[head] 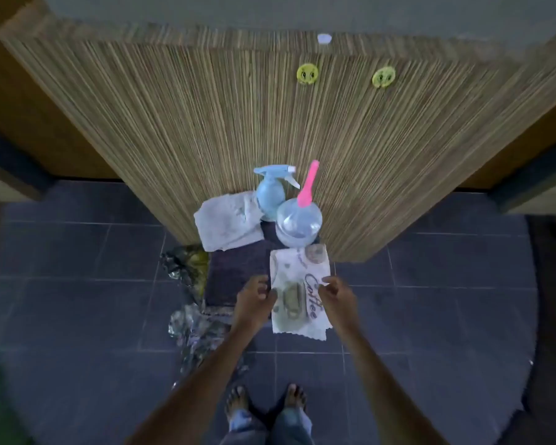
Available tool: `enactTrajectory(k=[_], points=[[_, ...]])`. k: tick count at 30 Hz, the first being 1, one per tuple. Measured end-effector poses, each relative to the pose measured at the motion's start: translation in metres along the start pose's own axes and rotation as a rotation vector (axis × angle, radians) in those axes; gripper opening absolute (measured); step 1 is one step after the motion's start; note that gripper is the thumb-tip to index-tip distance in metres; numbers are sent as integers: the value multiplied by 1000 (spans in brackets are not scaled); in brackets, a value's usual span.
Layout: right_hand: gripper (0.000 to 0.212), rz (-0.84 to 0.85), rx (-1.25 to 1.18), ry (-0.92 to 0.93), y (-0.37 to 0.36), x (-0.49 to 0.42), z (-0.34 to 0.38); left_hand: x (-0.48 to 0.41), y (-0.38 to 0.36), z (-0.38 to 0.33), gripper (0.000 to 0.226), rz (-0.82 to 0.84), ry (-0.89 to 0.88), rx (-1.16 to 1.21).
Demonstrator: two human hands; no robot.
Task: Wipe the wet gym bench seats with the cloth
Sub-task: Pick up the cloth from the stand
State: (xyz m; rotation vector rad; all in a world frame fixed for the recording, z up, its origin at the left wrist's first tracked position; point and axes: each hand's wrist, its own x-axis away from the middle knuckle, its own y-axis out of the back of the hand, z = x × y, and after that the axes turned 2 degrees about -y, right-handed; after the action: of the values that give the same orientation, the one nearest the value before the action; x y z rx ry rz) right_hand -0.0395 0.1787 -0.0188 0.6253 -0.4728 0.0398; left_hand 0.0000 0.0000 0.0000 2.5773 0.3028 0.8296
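Bowl point(316, 223) holds pink spoon point(308, 183); left hand point(254, 300), right hand point(339, 297) at cloth point(297, 326) edges.

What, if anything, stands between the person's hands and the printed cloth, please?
Nothing visible does. The left hand and right hand sit at opposite edges of the printed cloth. The clear bottle and blue spray bottle stand beyond its far end, out of the way.

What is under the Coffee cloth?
The cloth lies on a dark seat, hanging past its front edge. The seat shows to its left; the part beneath is hidden.
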Motion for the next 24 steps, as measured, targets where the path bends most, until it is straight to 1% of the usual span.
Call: enactTrajectory(k=[1,3,4,6,7,9,10,12,13,15,16,18,21,24], points=[[21,-32,2,-9,-4,-11,-6,-10,-7,2,35,-6,-1,11],[40,-74,101,-6,-11,-28,-15,-25,-20,4,47,14,12,0],[46,-63,101,-51,-14,-32,-15,-30,-25,4,54,26,43,0],[49,16,10,-112,-20,-40,-22,-40,-39,10,66,9,79,18],[47,57,-54,-131,-24,-43,-25,-44,-44,11,69,-15,84,39],[55,85,-143,-159,-31,-49,-35,-45,-51,12,69,-52,90,80],[55,86,-180,-164,-34,-50,-41,-46,-53,12,68,-65,87,104],[49,98,-232,-155,-36,-52,-46,-46,-57,14,63,-85,87,148],[43,103,-249,-150,-32,-50,-43,-46,-59,16,61,-98,86,170],[21,113,-266,-118,-26,-50,-40,-44,-62,17,55,-109,67,209],[16,131,-278,-109,-23,-51,-39,-44,-63,17,53,-112,52,222],[18,161,-308,-109,-21,-55,-42,-42,-66,18,51,-98,43,260],[32,182,-365,-122,-21,-56,-46,-37,-67,21,53,-88,46,357],[27,169,-393,-135,-16,-47,-42,-27,-67,19,48,-112,63,431]])
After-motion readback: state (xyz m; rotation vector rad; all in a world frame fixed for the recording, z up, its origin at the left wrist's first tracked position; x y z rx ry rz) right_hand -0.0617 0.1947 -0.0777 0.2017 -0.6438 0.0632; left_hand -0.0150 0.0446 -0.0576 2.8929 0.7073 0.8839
